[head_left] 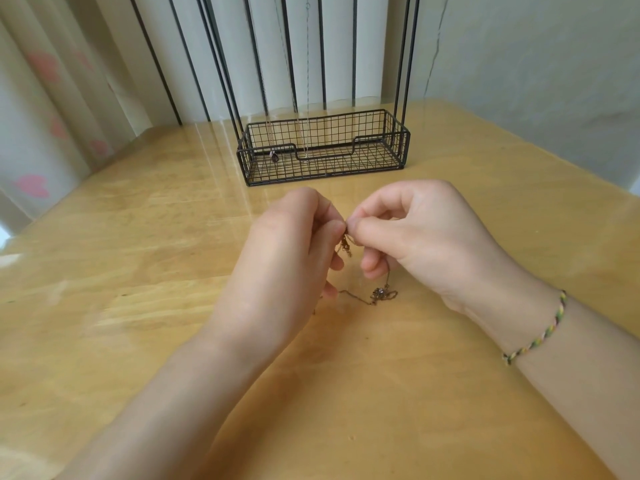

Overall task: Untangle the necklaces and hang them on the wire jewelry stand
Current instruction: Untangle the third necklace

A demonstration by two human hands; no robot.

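Note:
A thin bronze-coloured tangled necklace chain [345, 247] hangs in a small clump between my two hands above the wooden table. My left hand [287, 251] pinches the clump from the left, and my right hand [415, 237] pinches it from the right with thumb and forefinger. More of the chain trails down to the table, ending in a small knot with a pendant [380, 294]. The black wire jewelry stand [323, 147] sits behind my hands, its top out of view. Two fine necklaces hang on it; one ends in a dark pendant [274, 156] inside the basket base.
The wooden table [138, 271] has a glossy top. Curtains hang at the left and behind the stand, and a pale wall stands at the right. A braided bracelet [540, 329] is on my right wrist.

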